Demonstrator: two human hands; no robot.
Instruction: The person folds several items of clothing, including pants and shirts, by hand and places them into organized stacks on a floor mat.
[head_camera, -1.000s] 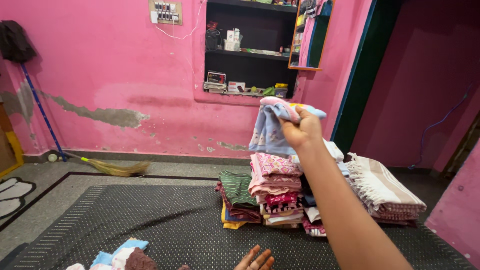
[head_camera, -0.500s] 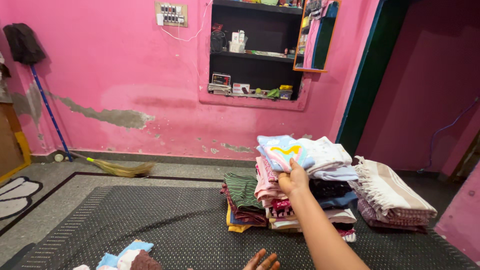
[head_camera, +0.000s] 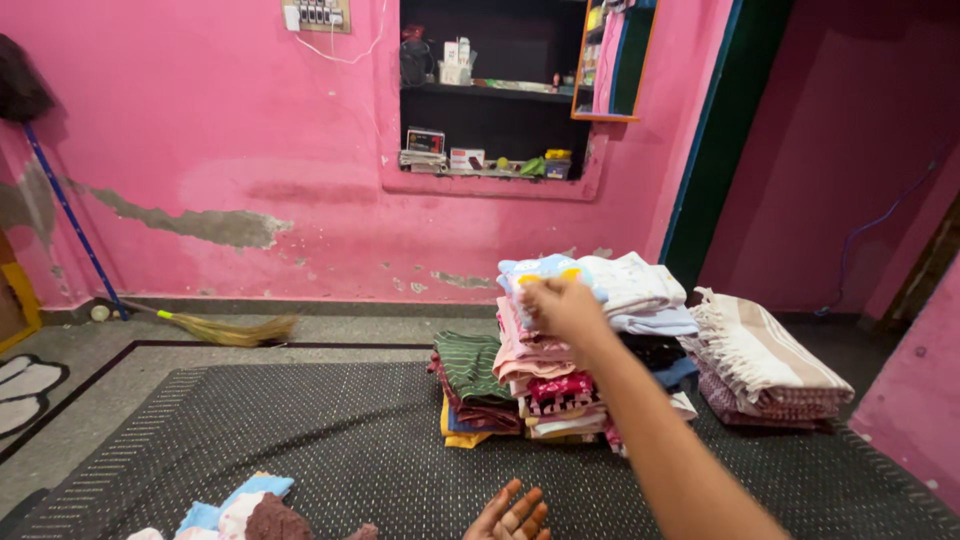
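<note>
My right hand (head_camera: 562, 306) reaches out over a tall stack of folded clothes (head_camera: 552, 385) on the dark mat (head_camera: 300, 440). Its fingers are curled on the front edge of a light blue folded garment (head_camera: 545, 268), which lies on top of the stack. The hand is motion-blurred. My left hand (head_camera: 512, 515) shows at the bottom edge of the view, low over the mat, with its fingers spread and nothing in it.
A lower pile topped by a green striped cloth (head_camera: 470, 365) stands left of the stack, white folded clothes (head_camera: 640, 290) and a striped fringed towel (head_camera: 765, 365) to its right. Loose small garments (head_camera: 245, 510) lie bottom left. A broom (head_camera: 215, 328) lies by the pink wall; a doorway (head_camera: 715, 150) opens right.
My right hand lowered the light blue garment from up in the air onto the top of the stack. The left hand stayed low at the bottom edge.
</note>
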